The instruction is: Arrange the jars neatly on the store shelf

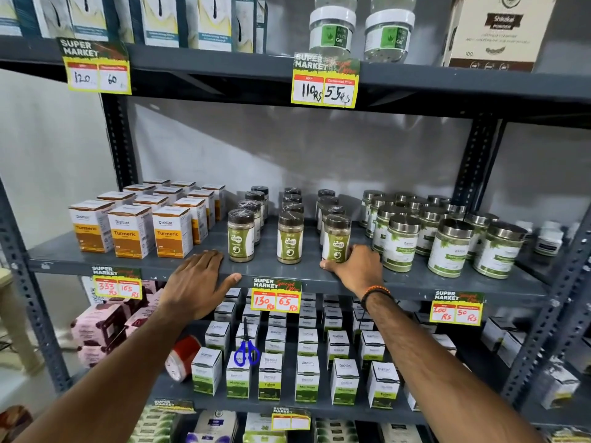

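Right hand (355, 266) gripping the front jar (336, 239) of the third row at the shelf (287, 271) edge, seemingly to square it; left hand (195, 282) rests open-fingered on that edge, apparently for support.

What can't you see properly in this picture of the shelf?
- Head view: the front right jar has its lower right side covered by the right hand.
- The jars behind each front jar are mostly hidden.
- The top shelf boxes are cut off by the frame edge.
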The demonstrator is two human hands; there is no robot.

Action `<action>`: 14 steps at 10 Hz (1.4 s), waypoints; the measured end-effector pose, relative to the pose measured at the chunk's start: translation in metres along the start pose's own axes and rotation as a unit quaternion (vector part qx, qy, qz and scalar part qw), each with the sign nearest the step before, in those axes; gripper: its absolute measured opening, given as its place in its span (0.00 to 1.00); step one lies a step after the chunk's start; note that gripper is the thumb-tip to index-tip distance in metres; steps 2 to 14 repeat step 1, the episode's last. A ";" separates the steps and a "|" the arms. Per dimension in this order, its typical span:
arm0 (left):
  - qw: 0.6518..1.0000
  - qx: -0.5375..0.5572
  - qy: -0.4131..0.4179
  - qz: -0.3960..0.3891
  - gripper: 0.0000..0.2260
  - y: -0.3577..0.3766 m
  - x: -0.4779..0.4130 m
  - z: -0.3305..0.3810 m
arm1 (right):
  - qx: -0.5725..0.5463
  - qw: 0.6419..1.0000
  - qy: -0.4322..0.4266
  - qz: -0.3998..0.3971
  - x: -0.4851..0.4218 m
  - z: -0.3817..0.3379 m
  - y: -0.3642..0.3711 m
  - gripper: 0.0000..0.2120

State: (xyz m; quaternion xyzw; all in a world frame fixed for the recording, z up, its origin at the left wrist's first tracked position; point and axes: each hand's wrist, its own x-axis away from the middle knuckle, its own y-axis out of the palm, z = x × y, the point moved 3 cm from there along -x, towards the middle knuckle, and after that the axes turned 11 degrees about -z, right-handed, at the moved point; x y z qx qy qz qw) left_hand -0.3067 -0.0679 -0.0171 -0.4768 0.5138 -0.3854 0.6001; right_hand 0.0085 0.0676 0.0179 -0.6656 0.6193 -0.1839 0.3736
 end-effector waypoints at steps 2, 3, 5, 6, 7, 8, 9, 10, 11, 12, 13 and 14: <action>1.000 0.004 0.003 -0.016 0.44 -0.002 -0.001 0.001 | -0.016 1.000 -0.001 0.010 0.019 -0.005 -0.015 0.40; 1.000 0.004 0.003 -0.016 0.44 -0.002 -0.001 0.001 | -0.016 1.000 -0.001 0.010 0.019 -0.005 -0.015 0.40; 1.000 0.004 0.003 -0.016 0.44 -0.002 -0.001 0.001 | -0.016 1.000 -0.001 0.010 0.019 -0.005 -0.015 0.40; 1.000 0.004 0.003 -0.016 0.44 -0.002 -0.001 0.001 | -0.016 1.000 -0.001 0.010 0.019 -0.005 -0.015 0.40; 1.000 0.004 0.003 -0.016 0.44 -0.002 -0.001 0.001 | -0.016 1.000 -0.001 0.010 0.019 -0.005 -0.015 0.40; 1.000 0.004 0.003 -0.016 0.44 -0.002 -0.001 0.001 | -0.016 1.000 -0.001 0.010 0.019 -0.005 -0.015 0.40; 1.000 0.004 0.003 -0.016 0.44 -0.002 -0.001 0.001 | -0.016 1.000 -0.001 0.010 0.019 -0.005 -0.015 0.40; 1.000 0.004 0.003 -0.016 0.44 -0.002 -0.001 0.001 | -0.016 1.000 -0.001 0.010 0.019 -0.005 -0.015 0.40; 1.000 0.004 0.003 -0.016 0.44 -0.002 -0.001 0.001 | -0.016 1.000 -0.001 0.010 0.019 -0.005 -0.015 0.40; 1.000 0.004 0.003 -0.016 0.44 -0.002 -0.001 0.001 | -0.016 1.000 -0.001 0.010 0.019 -0.005 -0.015 0.40; 1.000 0.004 0.003 -0.016 0.44 -0.002 -0.001 0.001 | -0.016 1.000 -0.001 0.010 0.019 -0.005 -0.015 0.40; 1.000 0.004 0.003 -0.016 0.44 -0.002 -0.001 0.001 | -0.016 1.000 -0.001 0.010 0.019 -0.005 -0.015 0.40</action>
